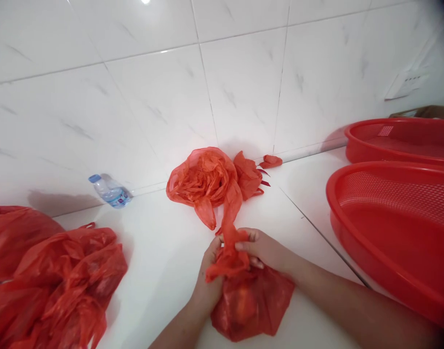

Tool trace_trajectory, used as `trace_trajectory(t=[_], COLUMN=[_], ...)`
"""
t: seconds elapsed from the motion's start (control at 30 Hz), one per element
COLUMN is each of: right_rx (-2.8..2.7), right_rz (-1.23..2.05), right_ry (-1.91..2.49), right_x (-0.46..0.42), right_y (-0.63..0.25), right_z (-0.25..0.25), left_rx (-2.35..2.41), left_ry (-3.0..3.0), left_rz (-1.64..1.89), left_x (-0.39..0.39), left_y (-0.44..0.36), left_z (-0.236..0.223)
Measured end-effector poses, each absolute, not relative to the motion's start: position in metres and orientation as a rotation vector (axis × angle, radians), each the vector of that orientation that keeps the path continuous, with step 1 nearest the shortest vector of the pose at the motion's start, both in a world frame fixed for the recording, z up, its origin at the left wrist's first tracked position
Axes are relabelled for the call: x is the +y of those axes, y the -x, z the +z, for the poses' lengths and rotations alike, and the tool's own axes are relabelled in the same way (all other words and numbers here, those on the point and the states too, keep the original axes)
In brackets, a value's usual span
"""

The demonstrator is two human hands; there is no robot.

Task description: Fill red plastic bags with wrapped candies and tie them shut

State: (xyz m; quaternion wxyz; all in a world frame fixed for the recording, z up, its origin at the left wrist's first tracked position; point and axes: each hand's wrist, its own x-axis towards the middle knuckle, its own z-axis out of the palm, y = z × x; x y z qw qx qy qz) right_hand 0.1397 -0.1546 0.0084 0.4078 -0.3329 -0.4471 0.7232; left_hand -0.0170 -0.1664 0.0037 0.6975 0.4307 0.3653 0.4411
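Note:
A filled red plastic bag rests on the white surface between my arms, its contents only dimly visible through the film. At its gathered top, my left hand grips the twisted plastic from the left. My right hand pinches the same neck from the right, thumb on top. Part of the fingers of both hands is hidden by the plastic. Just beyond my hands lies a crumpled heap of red plastic bags, one strip of which reaches down to the bag's neck.
Several red plastic bags are piled at the left. A small clear water bottle with a blue cap leans near the tiled wall. Two red plastic baskets, a near one and a far one, stand at the right.

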Motion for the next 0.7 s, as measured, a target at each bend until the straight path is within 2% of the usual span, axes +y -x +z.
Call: trace_trajectory(t=[0.1, 0.3, 0.6, 0.7], right_rx=[-1.012, -1.058, -0.821, -0.828], right_rz=[1.803, 1.74, 1.984, 1.936], right_ry=[0.88, 0.986, 0.696, 0.626], right_x=[-0.148, -0.146, -0.155, -0.155], right_y=[-0.14, -0.141, -0.152, -0.153], right_z=[0.0, -0.004, 0.01, 0.005], left_rx=[0.903, 1.034, 1.146, 1.187], left_ry=[-1.075, -1.509, -1.384, -1.35], left_rz=[1.048, 1.444, 1.076, 1.037], left_x=[-0.175, -0.182, -0.163, -0.163], left_y=[0.016, 0.024, 0.03, 0.03], left_z=[0.008, 0.009, 0.002, -0.001])
